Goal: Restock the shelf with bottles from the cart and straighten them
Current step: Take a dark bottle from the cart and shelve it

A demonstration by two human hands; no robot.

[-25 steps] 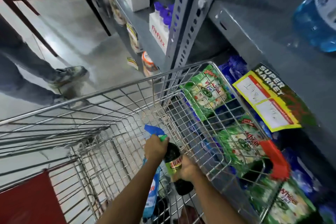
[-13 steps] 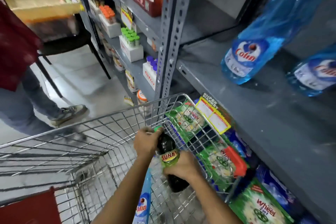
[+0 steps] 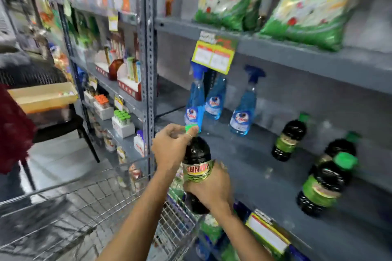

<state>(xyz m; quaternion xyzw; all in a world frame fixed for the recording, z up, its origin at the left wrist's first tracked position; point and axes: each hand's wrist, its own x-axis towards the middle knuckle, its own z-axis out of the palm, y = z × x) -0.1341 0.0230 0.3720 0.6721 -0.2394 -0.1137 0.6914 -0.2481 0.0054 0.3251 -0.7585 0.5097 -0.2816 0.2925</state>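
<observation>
I hold a dark bottle (image 3: 197,154) with a green cap and a yellow-green label upright in both hands, above the cart's right rim and in front of the grey shelf (image 3: 244,159). My left hand (image 3: 171,146) pinches its neck and cap. My right hand (image 3: 209,188) wraps its lower body. On the shelf stand three similar dark bottles (image 3: 289,137) (image 3: 339,150) (image 3: 324,184) at the right. Three blue spray bottles (image 3: 194,104) (image 3: 215,99) (image 3: 244,110) stand further back at the left.
The wire cart (image 3: 84,203) is below left. Green bags (image 3: 307,4) lie on the shelf above, with a yellow price tag (image 3: 214,55) hanging from its edge. A perforated upright post (image 3: 148,59) divides the shelving. A chair (image 3: 63,125) and a person in red (image 3: 12,127) are at left.
Both hands have lifted the dark bottle out of the cart up to shelf height. My view has swung up from the cart to the shelf.
</observation>
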